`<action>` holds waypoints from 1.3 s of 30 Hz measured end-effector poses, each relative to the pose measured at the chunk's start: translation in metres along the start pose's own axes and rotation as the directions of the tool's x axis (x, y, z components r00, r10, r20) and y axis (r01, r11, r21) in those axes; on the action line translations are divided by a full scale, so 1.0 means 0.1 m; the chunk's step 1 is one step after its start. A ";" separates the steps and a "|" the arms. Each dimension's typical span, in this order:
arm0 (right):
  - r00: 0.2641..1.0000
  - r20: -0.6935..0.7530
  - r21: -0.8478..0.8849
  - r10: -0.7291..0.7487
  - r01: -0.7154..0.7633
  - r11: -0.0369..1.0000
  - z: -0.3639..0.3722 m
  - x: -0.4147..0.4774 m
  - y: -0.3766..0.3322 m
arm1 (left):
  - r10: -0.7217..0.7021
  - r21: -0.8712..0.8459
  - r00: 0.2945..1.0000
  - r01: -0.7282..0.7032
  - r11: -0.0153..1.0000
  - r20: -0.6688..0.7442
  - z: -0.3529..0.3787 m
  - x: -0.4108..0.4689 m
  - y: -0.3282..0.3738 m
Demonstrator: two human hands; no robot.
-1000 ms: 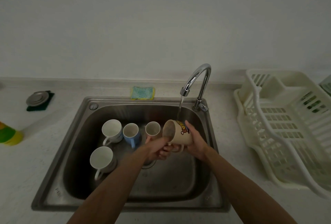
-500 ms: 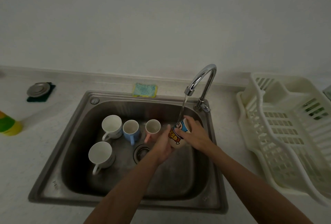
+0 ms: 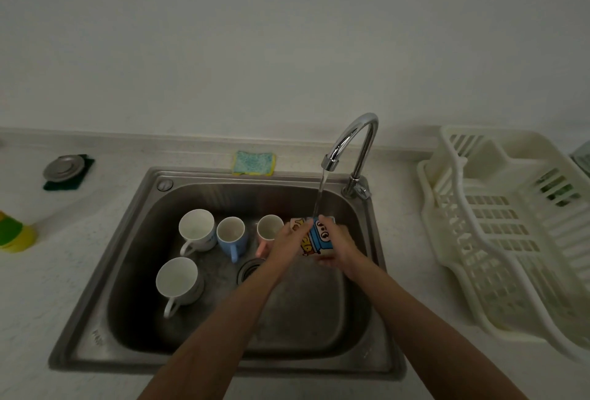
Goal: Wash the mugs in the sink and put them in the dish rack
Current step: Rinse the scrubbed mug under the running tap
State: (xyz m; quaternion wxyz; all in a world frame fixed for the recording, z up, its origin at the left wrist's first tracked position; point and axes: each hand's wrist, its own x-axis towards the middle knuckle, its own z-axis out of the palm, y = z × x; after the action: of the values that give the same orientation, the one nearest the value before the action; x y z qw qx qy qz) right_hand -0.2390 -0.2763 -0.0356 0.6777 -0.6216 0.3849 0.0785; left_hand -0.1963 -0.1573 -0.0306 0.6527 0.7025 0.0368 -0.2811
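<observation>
Cartoon mug (image 3: pixel 316 237) is clasped between both hands over the sink (image 3: pixel 140 272), right under the water stream (image 3: pixel 319 198) from the faucet (image 3: pixel 351 141). The left hand (image 3: pixel 289 240) curls its fingers over one side of it; the right hand (image 3: pixel 341 248) wraps round the other side and underneath. Just left of the left hand stands a pink mug (image 3: pixel 269 227), then a blue mug (image 3: pixel 231 235) and two white mugs (image 3: pixel 196 228) further out. The dish rack (image 3: pixel 498 233) sits on the surface (image 3: pixel 403 240), well right of the right hand
</observation>
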 end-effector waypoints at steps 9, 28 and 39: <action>0.998 0.053 0.185 -0.035 0.025 0.982 0.01 0.04 0.00 | 0.071 0.023 0.994 -0.069 0.997 -0.077 0.04 0.05 0.10; 0.980 -0.127 -0.026 -0.150 0.148 0.989 0.01 -0.01 0.02 | -0.060 0.163 0.996 0.049 0.985 0.061 0.02 0.01 0.20; 0.997 0.059 0.098 -0.057 0.051 0.994 -0.01 -0.10 -0.07 | -0.061 0.078 0.990 0.071 0.994 -0.125 -0.01 -0.02 0.05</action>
State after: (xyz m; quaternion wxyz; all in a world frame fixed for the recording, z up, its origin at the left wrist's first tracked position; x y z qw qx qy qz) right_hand -0.2425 -0.2746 -0.0238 0.7204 -0.5955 0.3505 0.0605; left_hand -0.1956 -0.1562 -0.0254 0.6102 0.7430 0.0884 -0.2602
